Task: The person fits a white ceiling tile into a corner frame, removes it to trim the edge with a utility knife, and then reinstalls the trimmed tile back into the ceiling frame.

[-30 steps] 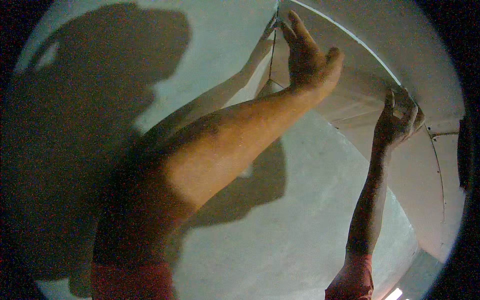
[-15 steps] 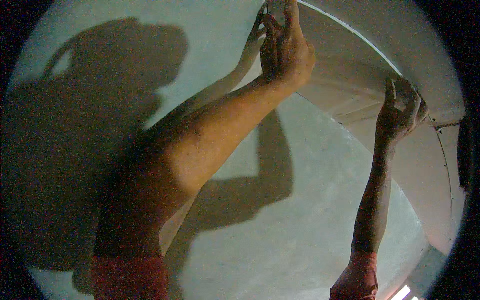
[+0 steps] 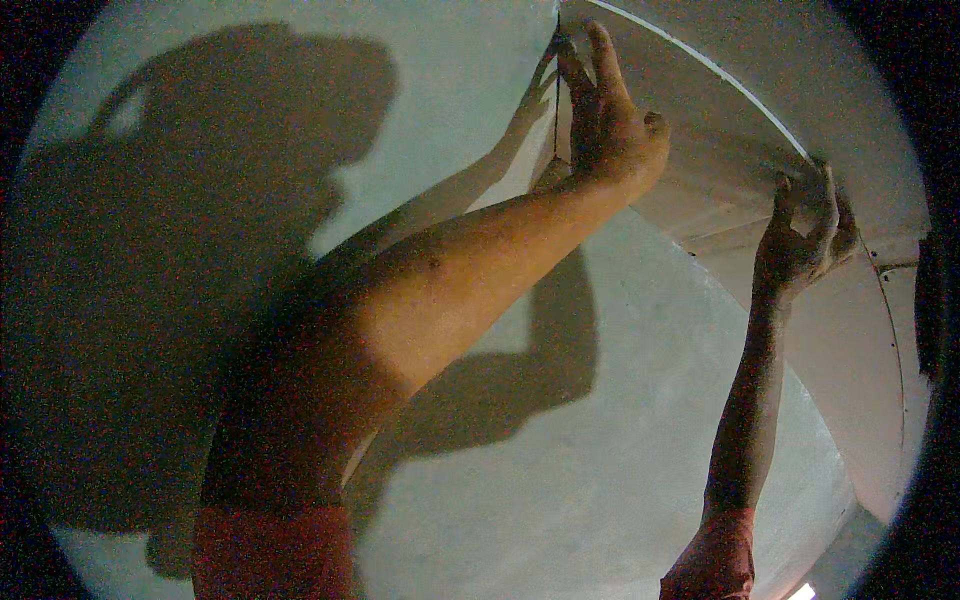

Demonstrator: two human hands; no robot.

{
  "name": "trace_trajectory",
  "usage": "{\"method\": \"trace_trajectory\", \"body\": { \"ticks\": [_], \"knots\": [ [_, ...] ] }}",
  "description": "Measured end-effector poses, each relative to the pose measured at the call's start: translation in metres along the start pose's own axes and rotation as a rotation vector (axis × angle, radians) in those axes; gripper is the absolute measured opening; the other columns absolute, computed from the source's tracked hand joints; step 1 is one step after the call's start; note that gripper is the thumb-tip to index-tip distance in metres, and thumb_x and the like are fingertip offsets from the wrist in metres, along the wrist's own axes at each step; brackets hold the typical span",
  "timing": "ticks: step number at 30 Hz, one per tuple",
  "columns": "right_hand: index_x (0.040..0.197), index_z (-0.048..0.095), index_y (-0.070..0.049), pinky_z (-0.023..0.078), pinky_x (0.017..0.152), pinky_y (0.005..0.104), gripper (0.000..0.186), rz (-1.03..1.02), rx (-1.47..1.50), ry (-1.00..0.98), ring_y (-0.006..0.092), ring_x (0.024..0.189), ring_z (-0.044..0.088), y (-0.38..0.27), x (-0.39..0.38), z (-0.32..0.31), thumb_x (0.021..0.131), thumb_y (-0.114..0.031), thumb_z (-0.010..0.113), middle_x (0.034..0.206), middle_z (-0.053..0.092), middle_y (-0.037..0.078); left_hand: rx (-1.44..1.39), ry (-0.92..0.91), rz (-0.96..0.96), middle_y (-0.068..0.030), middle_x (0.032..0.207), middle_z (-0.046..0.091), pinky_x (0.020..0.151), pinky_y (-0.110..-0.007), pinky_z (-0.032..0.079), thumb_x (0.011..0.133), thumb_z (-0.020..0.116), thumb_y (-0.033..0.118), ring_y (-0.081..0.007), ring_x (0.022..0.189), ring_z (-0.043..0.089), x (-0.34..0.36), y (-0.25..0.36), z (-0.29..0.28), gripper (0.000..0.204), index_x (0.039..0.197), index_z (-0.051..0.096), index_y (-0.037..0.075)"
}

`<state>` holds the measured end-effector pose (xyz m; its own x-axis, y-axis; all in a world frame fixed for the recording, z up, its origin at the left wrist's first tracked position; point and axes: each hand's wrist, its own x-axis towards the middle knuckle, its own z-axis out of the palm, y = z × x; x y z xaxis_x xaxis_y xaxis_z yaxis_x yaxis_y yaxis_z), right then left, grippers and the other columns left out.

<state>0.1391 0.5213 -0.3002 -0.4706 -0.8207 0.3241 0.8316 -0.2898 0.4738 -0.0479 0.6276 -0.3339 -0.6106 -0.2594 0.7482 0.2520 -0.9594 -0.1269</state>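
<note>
The beige panel (image 3: 700, 110) is overhead beside the pale wall (image 3: 600, 480), a white line (image 3: 720, 68) marking its outer edge. The left hand (image 3: 620, 135) reaches toward its upper-left corner, fingers extended and apart; the right hand (image 3: 800, 250) is by the line's lower end, fingers loosely bent and parted — set wide, perhaps, so both ends get support (firm contact is hard to tell). The wall crowds the left — between the forearms (image 3: 745, 410) there's elbow room.

Unfinished interior (dim), seamed panels (image 3: 845, 350), wall (image 3: 560, 500)
</note>
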Motion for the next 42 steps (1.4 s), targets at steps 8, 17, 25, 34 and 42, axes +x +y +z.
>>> {"method": "trace_trajectory", "body": {
  "ticks": [8, 17, 25, 34, 42],
  "knots": [
    [0.114, 0.067, -0.014, 0.036, 0.099, 0.0404, 0.046, -0.036, 0.087, -0.037, 0.0256, 0.113, 0.049, -0.003, 0.008, -0.005, 0.072, -0.016, 0.083, 0.116, 0.063, 0.007, -0.133, 0.000, -0.100, -0.0357, 0.151, -0.013, 0.117, -0.050, -0.004, 0.074, 0.071, 0.016, -0.0466, 0.143, -0.013, 0.006, -0.001, 0.003, 0.112, 0.145, -0.013, -0.009],
    [0.113, 0.065, -0.011, 0.046, 0.086, 0.0369, 0.042, -0.019, 0.192, -0.106, 0.0249, 0.104, 0.056, -0.001, 0.017, -0.015, 0.074, -0.015, 0.081, 0.110, 0.062, 0.007, -0.168, 0.115, -0.065, -0.0345, 0.151, -0.012, 0.117, -0.048, 0.004, 0.071, 0.079, 0.027, -0.0444, 0.143, -0.006, 0.020, -0.005, 0.000, 0.118, 0.143, -0.007, -0.013],
    [0.115, 0.062, -0.007, 0.049, 0.082, 0.0334, 0.033, 0.134, 0.299, -0.544, 0.0248, 0.100, 0.060, -0.006, 0.040, -0.041, 0.084, -0.014, 0.072, 0.108, 0.063, 0.011, 0.064, 0.139, -0.061, -0.0332, 0.150, 0.013, 0.117, -0.048, 0.011, 0.074, 0.079, 0.030, -0.0439, 0.141, 0.014, 0.013, 0.019, -0.042, 0.111, 0.146, 0.003, -0.009],
    [0.120, 0.056, -0.004, 0.046, 0.089, 0.0334, 0.041, 0.261, 0.706, -0.783, 0.0209, 0.103, 0.058, 0.043, 0.060, -0.075, 0.087, -0.026, 0.069, 0.108, 0.063, 0.010, -0.093, -0.049, -0.334, -0.0203, 0.114, 0.054, 0.103, -0.040, 0.037, 0.067, 0.084, 0.037, -0.0292, 0.112, 0.050, -0.030, 0.023, -0.056, 0.099, 0.133, 0.029, -0.011],
    [0.111, 0.053, 0.000, 0.045, 0.063, 0.0258, 0.036, 1.002, 0.936, -1.176, 0.0076, 0.047, 0.045, 0.072, 0.009, -0.215, 0.087, -0.022, 0.068, 0.058, 0.046, -0.003, -0.253, -0.251, -0.886, 0.0007, 0.078, 0.051, 0.068, -0.031, 0.041, 0.091, 0.062, 0.036, -0.0116, 0.075, 0.044, -0.150, 0.095, -0.117, 0.034, 0.092, 0.058, 0.002]
  ]
}}
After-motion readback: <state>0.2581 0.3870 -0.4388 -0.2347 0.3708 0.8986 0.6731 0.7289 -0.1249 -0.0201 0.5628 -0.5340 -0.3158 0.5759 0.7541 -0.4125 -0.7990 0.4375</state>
